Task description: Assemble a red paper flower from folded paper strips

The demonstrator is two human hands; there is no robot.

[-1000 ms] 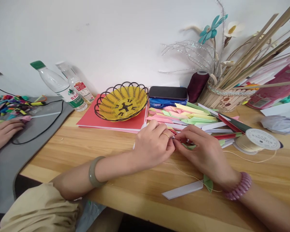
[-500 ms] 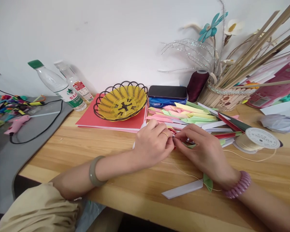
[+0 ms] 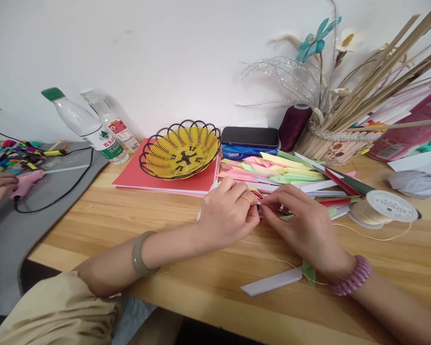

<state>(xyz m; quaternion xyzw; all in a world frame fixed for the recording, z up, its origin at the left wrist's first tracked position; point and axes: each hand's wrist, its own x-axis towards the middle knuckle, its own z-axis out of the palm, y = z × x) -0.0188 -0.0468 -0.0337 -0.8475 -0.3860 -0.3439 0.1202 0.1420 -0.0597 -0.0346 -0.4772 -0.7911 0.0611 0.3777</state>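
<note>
Viewing from the head camera: a small folded paper piece [image 3: 259, 207] — red, mostly hidden — is pinched between the left hand [image 3: 227, 214] and the right hand [image 3: 303, 225], both closed on it, just above the wooden table [image 3: 129, 225] near its middle. A green paper strip [image 3: 286, 217] is seen beside the right fingers. A thin cord [image 3: 273, 258] is trailed toward the spool [image 3: 382, 207]. Coloured paper strips [image 3: 283, 173] are stacked just behind the hands — a yellow basket [image 3: 181, 149] is noted further left.

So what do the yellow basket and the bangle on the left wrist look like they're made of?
Yellow basket: seemingly black wire frame, scalloped loops at the rim, woven with glossy yellow plastic cord. Bangle: smooth, grey-green, slightly translucent, probably jade or stone, possibly glass.
</note>
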